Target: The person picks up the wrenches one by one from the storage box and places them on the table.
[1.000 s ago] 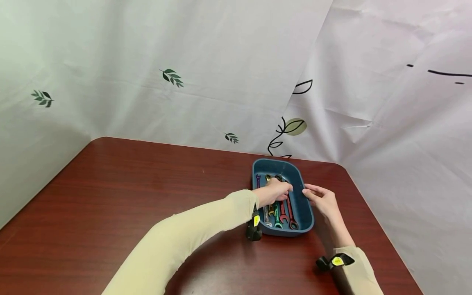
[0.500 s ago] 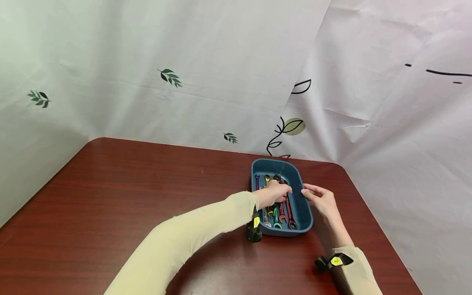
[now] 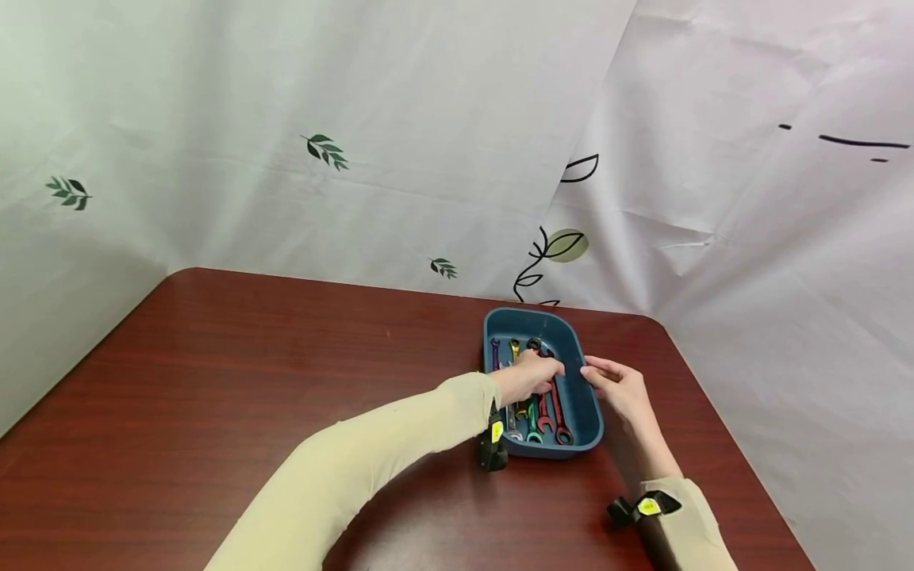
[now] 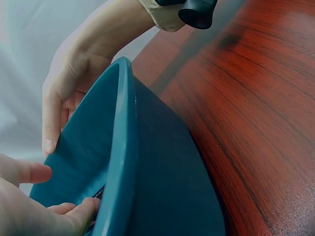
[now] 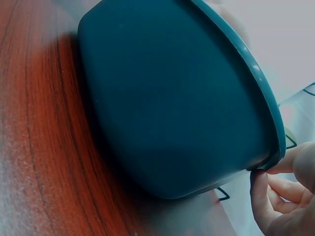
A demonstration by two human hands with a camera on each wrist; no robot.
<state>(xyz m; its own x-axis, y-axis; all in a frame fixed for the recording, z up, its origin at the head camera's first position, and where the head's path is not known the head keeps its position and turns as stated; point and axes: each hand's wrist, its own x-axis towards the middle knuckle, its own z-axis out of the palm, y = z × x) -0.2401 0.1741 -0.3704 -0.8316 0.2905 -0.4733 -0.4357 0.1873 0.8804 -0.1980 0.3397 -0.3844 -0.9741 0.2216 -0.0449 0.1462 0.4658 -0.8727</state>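
A blue rectangular bin stands on the table with several wrenches in it, lying side by side. Among them are a red wrench, a green wrench and a purple wrench. My left hand reaches over the bin's left side, down among the wrenches. In the left wrist view its fingertips lie at a dark wrench; I cannot tell whether they grip it. At the bin's right side my right hand pinches the rim between thumb and finger.
The brown wooden table reaches far to the left of the bin. A white curtain with leaf prints hangs right behind the table's back edge and along its sides.
The head view has shifted very slightly. My left hand sits a touch further right over the wrenches; my right hand keeps its hold on the bin's rim.
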